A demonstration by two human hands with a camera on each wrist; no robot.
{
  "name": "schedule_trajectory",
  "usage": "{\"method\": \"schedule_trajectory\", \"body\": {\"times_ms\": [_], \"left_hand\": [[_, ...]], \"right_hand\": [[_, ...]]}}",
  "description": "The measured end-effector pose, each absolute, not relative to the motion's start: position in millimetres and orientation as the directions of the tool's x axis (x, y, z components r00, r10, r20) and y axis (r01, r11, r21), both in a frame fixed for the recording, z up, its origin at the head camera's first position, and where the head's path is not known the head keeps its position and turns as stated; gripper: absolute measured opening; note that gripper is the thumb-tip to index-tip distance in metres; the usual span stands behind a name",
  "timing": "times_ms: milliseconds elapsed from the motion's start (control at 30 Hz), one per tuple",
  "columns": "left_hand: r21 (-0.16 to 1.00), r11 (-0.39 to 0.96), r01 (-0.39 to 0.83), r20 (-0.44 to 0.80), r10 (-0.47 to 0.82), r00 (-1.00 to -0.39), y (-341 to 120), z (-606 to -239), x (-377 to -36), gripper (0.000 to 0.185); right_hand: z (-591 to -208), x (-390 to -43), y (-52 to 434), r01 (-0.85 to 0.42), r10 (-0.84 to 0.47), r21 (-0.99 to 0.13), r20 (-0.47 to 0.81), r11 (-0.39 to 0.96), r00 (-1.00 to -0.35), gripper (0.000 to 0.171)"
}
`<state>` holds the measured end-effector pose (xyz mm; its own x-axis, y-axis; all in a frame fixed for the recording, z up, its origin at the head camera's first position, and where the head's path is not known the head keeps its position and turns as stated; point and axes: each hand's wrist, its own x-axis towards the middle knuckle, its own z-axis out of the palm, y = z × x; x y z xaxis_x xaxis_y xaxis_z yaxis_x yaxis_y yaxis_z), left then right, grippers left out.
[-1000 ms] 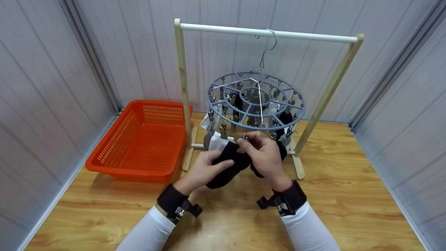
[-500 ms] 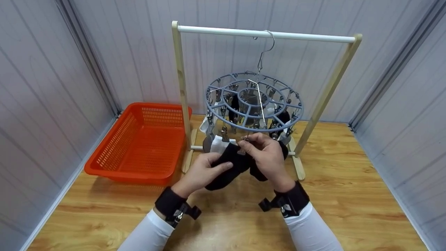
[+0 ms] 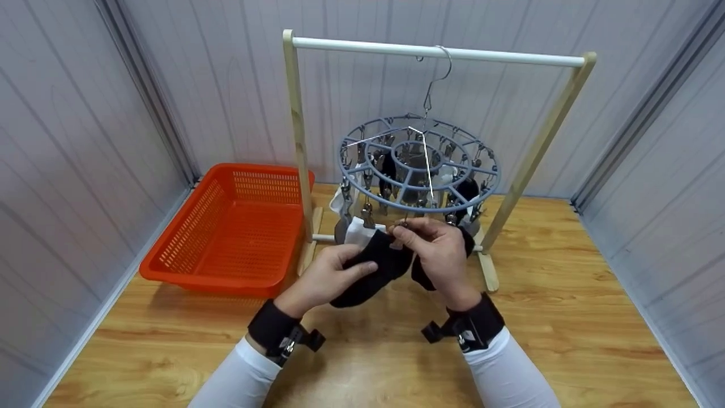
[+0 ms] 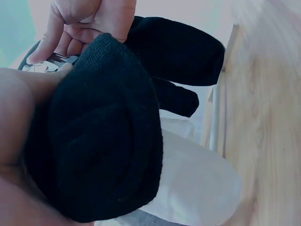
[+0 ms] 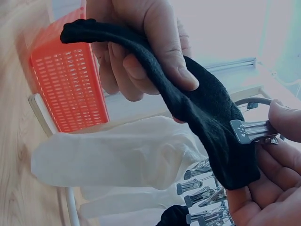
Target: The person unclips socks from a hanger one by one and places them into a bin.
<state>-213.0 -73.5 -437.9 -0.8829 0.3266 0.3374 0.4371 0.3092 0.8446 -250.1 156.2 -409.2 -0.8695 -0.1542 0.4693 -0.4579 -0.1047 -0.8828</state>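
Soft light leaves faint sheen on the wooden table [image 3: 566,317]; both wrist views look washed-out.

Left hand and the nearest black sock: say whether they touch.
Touching: the right wrist view shows the left hand pinching that black sock between thumb and fingers.

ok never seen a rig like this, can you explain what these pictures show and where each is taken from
There's no machine, just a person working bare-handed. The wide picture comes from a camera on the head, the two close ones from cameras worn on the wrists. The left hand holds a black sock; the right hand pinches a metal clip at the sock's edge. A round hanger hangs from a stand on the wooden surface, with other socks below. An orange basket sits left of the stand.
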Motion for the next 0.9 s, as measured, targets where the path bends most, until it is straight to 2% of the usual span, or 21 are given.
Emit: {"method": "schedule_trajectory", "body": {"times_ms": [700,900], "left_hand": [[0.855,0.350,0.383,0.246,0.376,-0.893,-90.2,-425.1,-212.4,0.015],[0.832,0.397,0.388,0.234,0.383,-0.894,-103.4,-417.7,-209.3,0.019]], "right_hand": [[-412.4,-250.3,157.9,-0.447,-0.145,-0.863,0.486,-0.238,-0.862,0.017],[-412.6,-249.2,156.1,-0.463,-0.151,-0.873,0.484,-0.156,-0.862,0.018]]}}
